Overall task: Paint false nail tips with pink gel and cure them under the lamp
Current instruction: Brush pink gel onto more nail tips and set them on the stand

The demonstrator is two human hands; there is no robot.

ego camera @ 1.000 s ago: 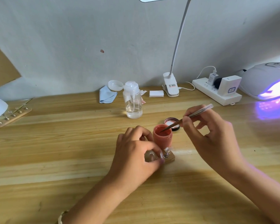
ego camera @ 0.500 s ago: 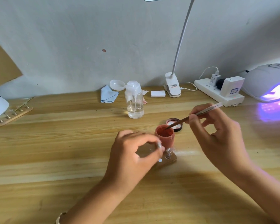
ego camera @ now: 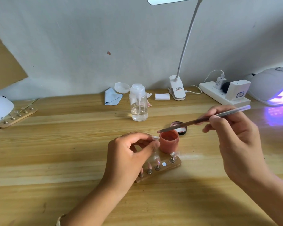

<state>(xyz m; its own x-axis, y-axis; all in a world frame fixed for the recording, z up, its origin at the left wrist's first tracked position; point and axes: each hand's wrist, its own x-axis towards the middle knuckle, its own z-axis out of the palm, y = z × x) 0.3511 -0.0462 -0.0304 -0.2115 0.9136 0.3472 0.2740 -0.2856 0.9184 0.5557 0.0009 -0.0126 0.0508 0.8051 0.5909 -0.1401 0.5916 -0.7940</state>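
head | your left hand (ego camera: 129,154) pinches a clear nail tip (ego camera: 155,137) just left of the pink gel jar (ego camera: 169,141) | your right hand (ego camera: 232,137) grips the brush (ego camera: 194,122), bristles over the jar's rim | wooden tip stand (ego camera: 160,168) just in front of the jar | curing lamp (ego camera: 271,85) glowing violet, far right

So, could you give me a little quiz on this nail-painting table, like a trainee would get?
1. True or false: the curing lamp is dark inside.
2. What does the left hand pinch in its fingers? A: a coin. B: a clear nail tip. C: a pencil.
3. Fill the gap: the right hand holds a ___ with its tip at the rim of the open pink gel jar.

Key: 1 false, it glows purple; 2 B; 3 brush.
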